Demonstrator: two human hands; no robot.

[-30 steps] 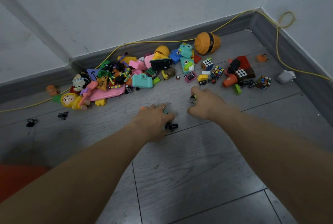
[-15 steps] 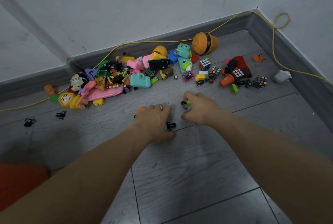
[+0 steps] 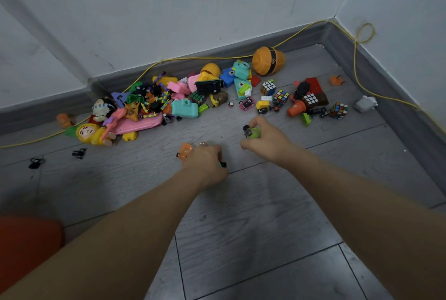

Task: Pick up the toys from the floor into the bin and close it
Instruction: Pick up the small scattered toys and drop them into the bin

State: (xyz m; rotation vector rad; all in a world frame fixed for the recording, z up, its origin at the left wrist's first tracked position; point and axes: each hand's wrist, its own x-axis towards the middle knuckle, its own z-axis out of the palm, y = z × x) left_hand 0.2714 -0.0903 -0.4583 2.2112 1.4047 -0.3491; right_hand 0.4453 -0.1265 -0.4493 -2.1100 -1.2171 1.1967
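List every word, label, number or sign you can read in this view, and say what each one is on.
None can be read.
Orange dome-shaped toy: a small pale mark on its black band, too small and blurred to read.
Blue toy camera and teal toy camera: no lettering can be made out.
Puzzle cubes such as the one at far right: coloured squares only, no text.
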